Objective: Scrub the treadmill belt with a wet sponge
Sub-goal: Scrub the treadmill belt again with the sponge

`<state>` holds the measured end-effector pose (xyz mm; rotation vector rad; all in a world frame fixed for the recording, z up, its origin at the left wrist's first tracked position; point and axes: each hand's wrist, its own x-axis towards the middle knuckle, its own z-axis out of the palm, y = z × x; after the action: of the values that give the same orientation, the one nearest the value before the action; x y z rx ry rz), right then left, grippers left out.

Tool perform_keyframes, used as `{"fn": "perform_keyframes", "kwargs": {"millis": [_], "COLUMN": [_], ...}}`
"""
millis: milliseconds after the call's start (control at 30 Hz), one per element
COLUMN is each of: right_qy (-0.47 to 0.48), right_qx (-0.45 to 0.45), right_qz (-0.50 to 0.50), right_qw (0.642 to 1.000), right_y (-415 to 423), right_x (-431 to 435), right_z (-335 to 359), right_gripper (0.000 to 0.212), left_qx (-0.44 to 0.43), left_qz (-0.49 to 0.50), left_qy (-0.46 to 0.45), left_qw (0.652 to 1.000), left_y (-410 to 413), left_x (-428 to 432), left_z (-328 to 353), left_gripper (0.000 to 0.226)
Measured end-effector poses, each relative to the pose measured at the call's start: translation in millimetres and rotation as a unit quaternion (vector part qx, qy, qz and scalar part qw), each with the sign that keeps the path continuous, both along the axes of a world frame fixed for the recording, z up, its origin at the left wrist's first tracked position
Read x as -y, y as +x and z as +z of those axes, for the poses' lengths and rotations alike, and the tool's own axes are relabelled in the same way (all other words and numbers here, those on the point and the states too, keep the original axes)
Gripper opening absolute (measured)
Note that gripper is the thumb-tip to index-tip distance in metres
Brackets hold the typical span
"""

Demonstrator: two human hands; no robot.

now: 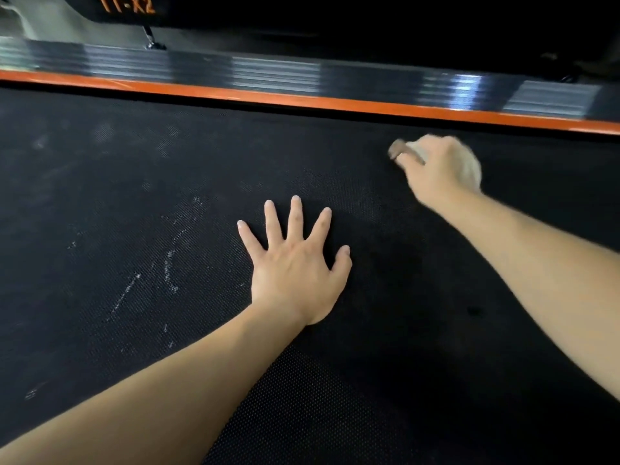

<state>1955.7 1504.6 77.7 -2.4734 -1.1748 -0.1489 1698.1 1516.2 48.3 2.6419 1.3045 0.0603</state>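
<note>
My right hand far out near orange edge strip, fingers curled round pale sponge, pressing it on belt. Left hand flat on belt, fingers spread, bracing. White scuffs at left untouched; much left, I judge.

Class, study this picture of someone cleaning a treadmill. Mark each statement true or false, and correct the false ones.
1. The left hand lies flat on the belt with its fingers spread. True.
2. The right hand is empty. False: it grips a pale sponge.
3. The stripe along the belt's far edge is blue. False: the stripe is orange.
4. Pale smears mark the belt to the left of the left hand. True.
</note>
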Motion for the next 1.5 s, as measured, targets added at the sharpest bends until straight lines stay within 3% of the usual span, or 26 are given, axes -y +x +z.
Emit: {"fn": "perform_keyframes", "kwargs": {"millis": [100,267,333,400,467,633,733,833,900,1000,1100,1200,1267,1400,1500], "right_qy": [-0.022,0.023,0.009,0.008,-0.002,0.026,0.024,0.012,-0.007,0.005,0.007,0.007,-0.004,0.002,0.004], "right_qx": [-0.039,-0.026,0.020,0.037,0.035,-0.018,0.010,0.022,0.052,-0.005,0.015,0.017,0.043,0.015,0.050], "right_qz": [0.127,-0.029,0.030,0.152,0.190,0.007,0.105,0.199,0.142,0.000,0.079,0.206,0.179,0.012,0.117], "right_qw": [0.991,0.999,0.999,0.988,0.981,0.999,0.994,0.980,0.988,1.000,0.997,0.978,0.983,1.000,0.992], "right_y": [-16,7,-18,-47,-45,-5,-42,-59,-34,-6,-43,-76,-55,-22,-67], "right_x": [29,33,39,56,72,68,84,109,105,98,115,146,145,130,149], "right_z": [-4,3,-3,-7,-8,-2,-11,-13,-12,-6,-13,-13,-9,-6,-17], "right_gripper": [0.027,0.033,0.036,0.034,0.033,0.035,0.029,0.040,0.041,0.040,0.028,0.037,0.037,0.036,0.036], "left_qx": [-0.002,-0.005,-0.007,-0.006,-0.007,-0.010,-0.010,-0.008,-0.009,-0.010,-0.007,-0.010,-0.011,-0.011,-0.009], "left_qz": [0.002,0.007,0.009,0.009,0.011,0.014,0.013,0.012,0.012,0.011,0.012,0.012,0.012,0.013,0.010], "left_qy": [0.000,-0.005,-0.006,-0.005,-0.005,-0.002,0.000,0.004,0.003,0.001,0.000,0.003,0.003,0.003,0.000], "left_qw": [1.000,1.000,1.000,1.000,1.000,1.000,1.000,1.000,1.000,1.000,1.000,1.000,1.000,1.000,1.000], "left_y": [0,0,1,1,1,1,3,1,1,0,1,0,0,1,0], "left_x": [-1,1,1,1,0,0,1,1,1,1,0,0,0,0,0], "left_z": [1,3,3,3,2,1,2,2,2,2,2,2,2,1,2], "left_gripper": [0.070,0.070,0.070,0.070,0.070,0.071,0.071,0.070,0.069,0.070,0.070,0.071,0.071,0.071,0.070]}}
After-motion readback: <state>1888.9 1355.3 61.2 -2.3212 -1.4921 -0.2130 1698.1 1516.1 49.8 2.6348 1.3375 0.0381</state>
